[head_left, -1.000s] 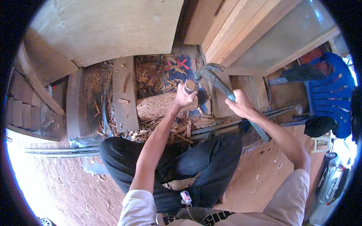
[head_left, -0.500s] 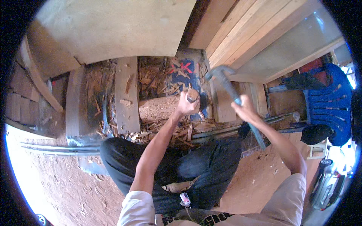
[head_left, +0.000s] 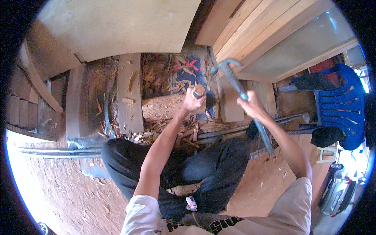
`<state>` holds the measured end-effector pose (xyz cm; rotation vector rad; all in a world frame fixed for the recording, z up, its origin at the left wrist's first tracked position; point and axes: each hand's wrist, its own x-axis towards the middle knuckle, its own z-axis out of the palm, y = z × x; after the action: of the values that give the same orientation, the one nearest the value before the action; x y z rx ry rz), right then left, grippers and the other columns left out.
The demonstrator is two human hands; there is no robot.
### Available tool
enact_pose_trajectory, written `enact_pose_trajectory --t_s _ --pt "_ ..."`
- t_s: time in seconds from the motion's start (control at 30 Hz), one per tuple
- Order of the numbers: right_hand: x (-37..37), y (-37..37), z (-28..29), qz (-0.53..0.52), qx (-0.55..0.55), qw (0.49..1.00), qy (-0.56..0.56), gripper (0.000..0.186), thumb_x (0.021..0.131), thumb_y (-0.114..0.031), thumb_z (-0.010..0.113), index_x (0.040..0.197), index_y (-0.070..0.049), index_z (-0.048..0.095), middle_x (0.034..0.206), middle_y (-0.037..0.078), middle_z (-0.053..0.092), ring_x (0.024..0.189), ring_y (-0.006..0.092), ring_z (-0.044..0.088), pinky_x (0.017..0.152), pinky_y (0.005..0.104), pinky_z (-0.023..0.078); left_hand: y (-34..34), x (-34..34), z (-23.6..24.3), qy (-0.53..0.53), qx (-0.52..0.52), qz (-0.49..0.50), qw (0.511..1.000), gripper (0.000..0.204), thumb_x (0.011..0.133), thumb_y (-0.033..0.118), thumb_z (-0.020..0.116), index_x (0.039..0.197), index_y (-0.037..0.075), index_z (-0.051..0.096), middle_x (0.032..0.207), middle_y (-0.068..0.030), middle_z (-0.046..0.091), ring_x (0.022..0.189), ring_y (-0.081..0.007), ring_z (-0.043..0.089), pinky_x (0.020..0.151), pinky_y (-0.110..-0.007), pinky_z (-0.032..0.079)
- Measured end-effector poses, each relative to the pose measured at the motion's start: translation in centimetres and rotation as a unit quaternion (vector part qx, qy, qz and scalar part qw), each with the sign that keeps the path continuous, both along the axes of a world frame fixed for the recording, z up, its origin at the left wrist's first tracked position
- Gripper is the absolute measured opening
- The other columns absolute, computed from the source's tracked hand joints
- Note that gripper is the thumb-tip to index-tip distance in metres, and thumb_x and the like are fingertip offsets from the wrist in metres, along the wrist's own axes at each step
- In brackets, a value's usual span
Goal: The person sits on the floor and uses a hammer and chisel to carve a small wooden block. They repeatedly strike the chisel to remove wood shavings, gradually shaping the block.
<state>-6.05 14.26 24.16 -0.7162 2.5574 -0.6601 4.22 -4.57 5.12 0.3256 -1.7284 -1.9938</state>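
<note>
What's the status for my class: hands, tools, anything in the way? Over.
Left hand gripping wood-topped handle. Right hand holding claw hammer, apart from that handle. Loose wood chips scattered nearby.

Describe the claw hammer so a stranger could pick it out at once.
Start from the blue slatted chair at the picture's right edge, then move left to the person's right grip. The claw hammer slants through that grip, head at upper left. Its curved claw and long grey-blue shaft set it apart from the round-topped brown handle in the left grip.
</note>
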Motion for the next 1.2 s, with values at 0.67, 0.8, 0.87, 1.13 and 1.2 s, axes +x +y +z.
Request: enact_pose_trajectory --t_s 0.67,0.8,0.87,1.13,1.2 --pt "0.3 -2.9 4.0 -0.094 -0.194 0.976 0.011 0.020 0.088 -0.020 0.060 0.072 -0.009 0.054 0.056 -0.002 0.051 0.039 0.0064 0.041 0.034 0.0259 0.028 -0.2 -1.8 -4.9 0.041 0.054 -0.056 0.996 0.020 0.074 0.008 0.065 0.091 0.004 0.055 0.075 -0.0032 0.057 0.068 -0.0126 0.053 0.065 -0.031 0.045" --pt "1.6 -1.9 2.1 0.093 0.268 0.958 -0.040 0.027 0.079 -0.020 0.064 0.067 0.000 0.051 0.057 0.013 0.050 0.060 0.0195 0.055 0.055 0.0398 0.042 1.0 -0.8 -4.3 0.000 0.406 -0.153 0.901 0.020 0.078 0.011 0.063 0.094 0.008 0.050 0.079 -0.0002 0.051 0.070 -0.0112 0.050 0.067 -0.031 0.046" --pt "1.3 -1.3 2.2 0.114 0.185 0.976 0.010 0.025 0.079 -0.021 0.064 0.072 0.001 0.054 0.062 0.016 0.054 0.061 0.0246 0.057 0.056 0.0412 0.044 1.8 -0.1 -4.5 0.129 0.258 -0.096 0.953 0.020 0.080 0.014 0.062 0.093 0.010 0.047 0.081 -0.0004 0.050 0.072 -0.0109 0.050 0.069 -0.032 0.048" --pt "2.4 -0.2 4.3 -0.073 -0.095 0.992 -0.041 0.020 0.078 -0.019 0.064 0.067 -0.006 0.053 0.055 -0.002 0.048 0.049 0.0090 0.044 0.045 0.0308 0.037 0.5 1.5 -4.6 -0.134 0.006 -0.040 0.990 0.040 0.077 0.012 0.066 0.108 0.004 0.041 0.095 -0.0067 0.049 0.086 -0.0158 0.049 0.072 -0.031 0.042" --pt "3.8 0.5 2.8 -0.099 -0.128 0.986 -0.050 0.022 0.077 -0.017 0.065 0.062 -0.007 0.052 0.054 -0.003 0.048 0.048 0.0083 0.043 0.045 0.0300 0.036 0.0 1.2 -3.1 0.015 0.051 0.133 0.990 0.021 0.076 0.008 0.063 0.086 0.006 0.044 0.071 -0.0017 0.045 0.063 -0.0122 0.044 0.055 -0.029 0.038"
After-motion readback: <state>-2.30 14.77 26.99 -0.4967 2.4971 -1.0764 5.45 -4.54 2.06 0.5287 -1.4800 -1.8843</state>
